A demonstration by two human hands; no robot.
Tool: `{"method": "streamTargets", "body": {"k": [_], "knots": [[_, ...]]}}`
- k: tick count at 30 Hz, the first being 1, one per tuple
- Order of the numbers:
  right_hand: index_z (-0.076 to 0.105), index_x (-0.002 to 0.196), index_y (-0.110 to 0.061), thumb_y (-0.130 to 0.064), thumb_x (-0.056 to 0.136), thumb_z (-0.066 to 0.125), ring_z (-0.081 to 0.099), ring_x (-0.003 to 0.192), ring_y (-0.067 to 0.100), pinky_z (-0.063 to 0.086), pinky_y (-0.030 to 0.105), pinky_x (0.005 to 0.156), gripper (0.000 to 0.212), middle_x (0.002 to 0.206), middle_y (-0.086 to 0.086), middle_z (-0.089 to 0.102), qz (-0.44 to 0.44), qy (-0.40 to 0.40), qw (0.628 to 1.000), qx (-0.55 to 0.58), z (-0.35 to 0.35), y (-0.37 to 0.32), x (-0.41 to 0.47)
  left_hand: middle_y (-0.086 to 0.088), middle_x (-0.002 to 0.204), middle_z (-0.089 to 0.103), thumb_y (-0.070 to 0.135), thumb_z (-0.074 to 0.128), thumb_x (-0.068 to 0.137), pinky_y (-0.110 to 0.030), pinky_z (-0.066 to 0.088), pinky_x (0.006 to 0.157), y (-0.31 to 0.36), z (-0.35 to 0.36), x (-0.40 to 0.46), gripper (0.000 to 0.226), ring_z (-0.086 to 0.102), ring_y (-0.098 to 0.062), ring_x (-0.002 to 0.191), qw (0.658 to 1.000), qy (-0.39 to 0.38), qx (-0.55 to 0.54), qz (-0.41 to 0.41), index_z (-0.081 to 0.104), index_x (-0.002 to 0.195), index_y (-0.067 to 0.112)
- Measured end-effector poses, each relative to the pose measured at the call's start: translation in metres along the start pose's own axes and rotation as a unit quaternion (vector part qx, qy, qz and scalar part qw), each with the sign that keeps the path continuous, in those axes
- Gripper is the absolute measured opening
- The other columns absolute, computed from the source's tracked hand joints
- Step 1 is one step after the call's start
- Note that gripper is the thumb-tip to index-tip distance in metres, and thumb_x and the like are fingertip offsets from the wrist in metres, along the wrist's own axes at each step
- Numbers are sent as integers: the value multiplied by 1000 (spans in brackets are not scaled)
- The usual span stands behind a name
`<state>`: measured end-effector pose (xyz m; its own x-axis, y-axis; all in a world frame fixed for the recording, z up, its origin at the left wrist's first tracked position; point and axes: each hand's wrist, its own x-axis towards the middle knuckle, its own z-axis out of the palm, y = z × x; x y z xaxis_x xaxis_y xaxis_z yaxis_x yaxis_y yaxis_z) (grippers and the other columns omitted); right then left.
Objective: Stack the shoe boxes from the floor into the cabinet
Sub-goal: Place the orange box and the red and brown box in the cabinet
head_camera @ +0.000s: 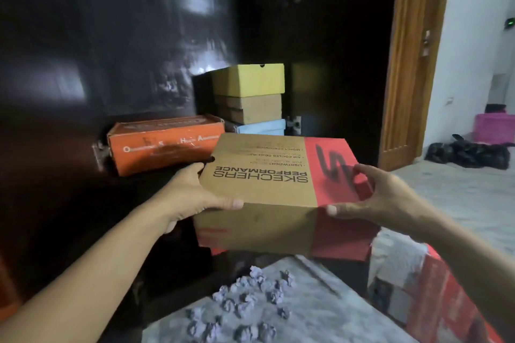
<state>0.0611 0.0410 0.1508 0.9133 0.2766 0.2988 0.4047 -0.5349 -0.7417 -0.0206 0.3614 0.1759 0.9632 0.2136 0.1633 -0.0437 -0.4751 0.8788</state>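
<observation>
Gripping the brown-and-red shoe box (267, 172): left hand (195, 192); right hand (381, 198); fingers curled over its edges.

Held box (267, 184) before cabinet (111, 50); stacked boxes (250, 97) behind it.

Dim room: wooden door (409, 64), white wall (471, 36), pale floor (459, 189), pink bin (494, 128).

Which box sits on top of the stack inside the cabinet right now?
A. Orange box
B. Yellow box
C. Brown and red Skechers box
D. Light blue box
B: the yellow box rests on a plain brown box, with the light blue box beneath both.
</observation>
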Motion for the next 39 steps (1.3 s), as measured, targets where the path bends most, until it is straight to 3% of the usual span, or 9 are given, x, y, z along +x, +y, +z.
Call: {"method": "streamTargets", "body": {"k": [4,8,12,16,20,25,30,34,39], "knots": [[38,126,-33,-72,19,86,62,93,7,54,27,73,123,105,-15,57,-53,-26,997,40,28,-63,60,15,91,67,18,96,42,-16,43,64,13,-65,9,65,60,3,83,995,102,-15,-11,55,91,30],[37,141,-19,-61,24,89,60,106,15,54,35,88,135,118,-6,56,-110,-29,992,63,52,-126,123,19,88,56,14,94,48,-17,34,59,26,-115,33,76,47,6,77,976,213,-42,14,47,103,34],[40,143,-15,-51,28,90,61,94,8,54,26,79,131,106,-11,58,-137,-30,987,81,76,-170,179,3,113,61,9,94,50,-19,42,66,28,-147,65,73,58,-7,88,957,285,-55,28,57,112,21],[30,146,-22,-32,51,95,65,94,22,62,43,63,116,113,-2,59,-113,-61,989,73,96,-193,216,-1,121,59,5,93,51,-21,47,77,23,-165,91,77,59,-16,104,940,334,-55,44,55,117,19],[36,140,-18,-24,60,92,63,88,14,59,35,64,97,111,-2,62,-127,-58,988,67,110,-206,241,12,103,56,0,89,56,-15,39,72,20,-175,107,93,52,-10,98,927,362,-79,58,45,136,16],[29,147,-11,-20,63,91,59,110,25,51,41,96,105,128,6,57,-137,-41,987,76,124,-226,266,-2,135,55,1,88,60,-30,39,95,19,-193,127,105,51,-20,122,920,380,-88,32,31,147,19],[39,140,-12,-12,63,89,61,87,11,51,21,70,92,102,-6,60,-142,-53,984,97,137,-234,293,1,124,60,0,87,60,-28,40,89,12,-203,152,87,52,-14,109,916,391,-79,34,46,134,20],[46,136,-9,-18,57,93,62,107,22,52,35,95,92,120,4,63,-165,-42,981,89,152,-238,333,9,106,60,-1,87,60,-23,41,81,8,-214,186,80,54,-9,95,910,403,-90,44,50,128,20],[55,131,-8,-23,55,94,63,105,18,49,28,96,87,108,-3,66,-171,-83,977,95,180,-239,382,6,106,65,1,88,59,-19,47,78,-12,-234,221,72,61,-6,89,904,421,-76,24,56,121,17]]}}
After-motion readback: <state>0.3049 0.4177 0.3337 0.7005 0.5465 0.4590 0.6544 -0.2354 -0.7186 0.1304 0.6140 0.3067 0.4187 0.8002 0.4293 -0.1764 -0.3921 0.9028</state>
